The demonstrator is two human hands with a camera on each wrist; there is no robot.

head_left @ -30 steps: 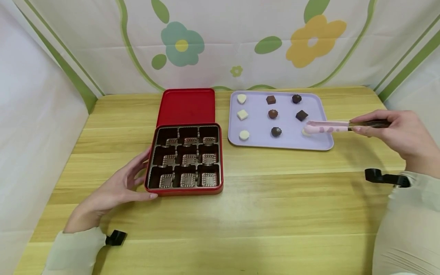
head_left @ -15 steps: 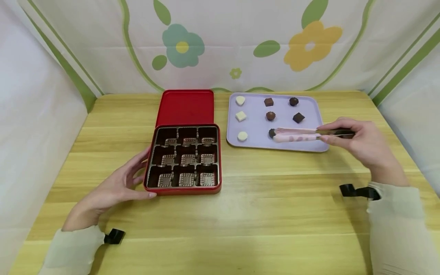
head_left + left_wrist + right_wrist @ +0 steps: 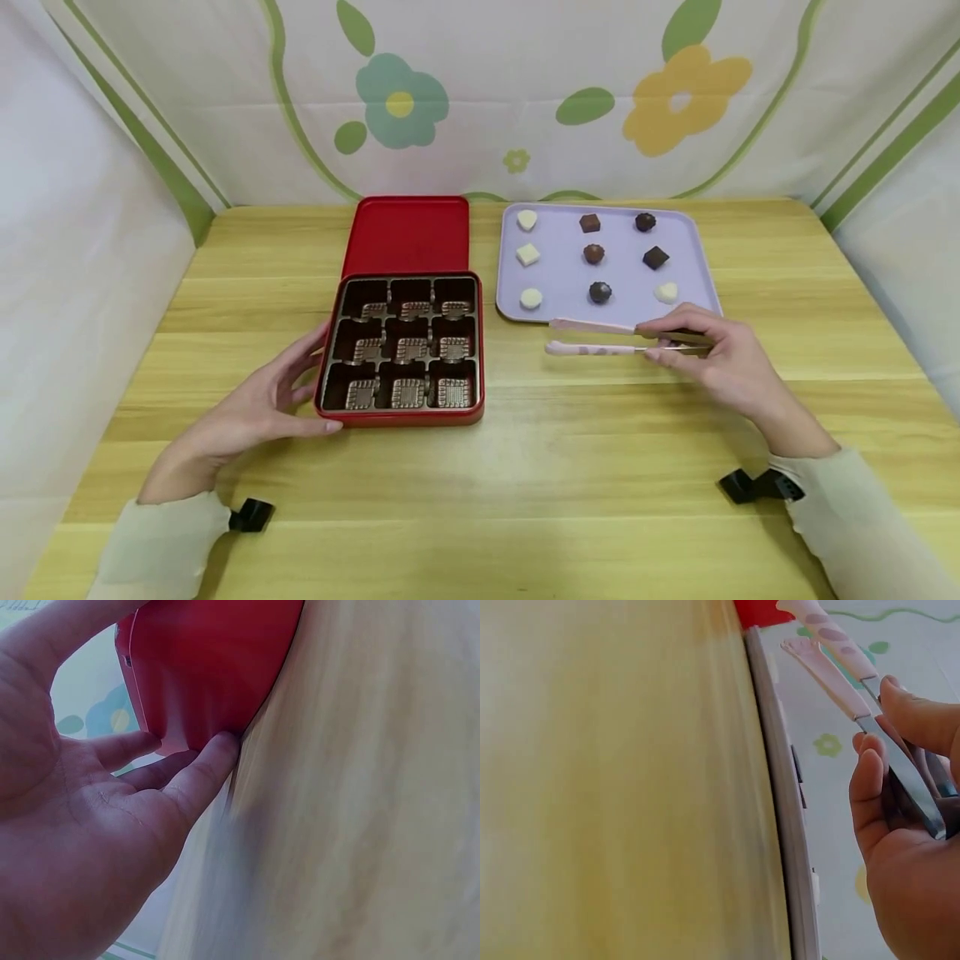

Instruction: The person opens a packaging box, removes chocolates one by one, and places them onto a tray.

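My left hand (image 3: 251, 412) holds the left side of a red square tin (image 3: 405, 420), thumb at its front corner; in the left wrist view the fingertips touch the red wall. Inside is a dark brown insert with several square compartments, all bare. My right hand (image 3: 727, 367) grips pink-tipped tongs (image 3: 596, 349) with metal arms; their tips stand apart with nothing between them. They hover by the front edge of a lilac tray (image 3: 562, 275). On it sit white, brown and dark chocolates in rows, including a dark round one (image 3: 600, 292) and a white one (image 3: 666, 292).
A red lid (image 3: 408, 233) lies flat behind the tin, just left of the tray. All stand on a wooden table (image 3: 525, 492). Flower-printed white cloth (image 3: 495, 83) rises along the back edge, with white cloth at both sides.
My right hand has brought the tongs left and toward me, from over the tray's front right chocolate to its front edge. The tips have spread apart. The left hand has stayed at the tin.
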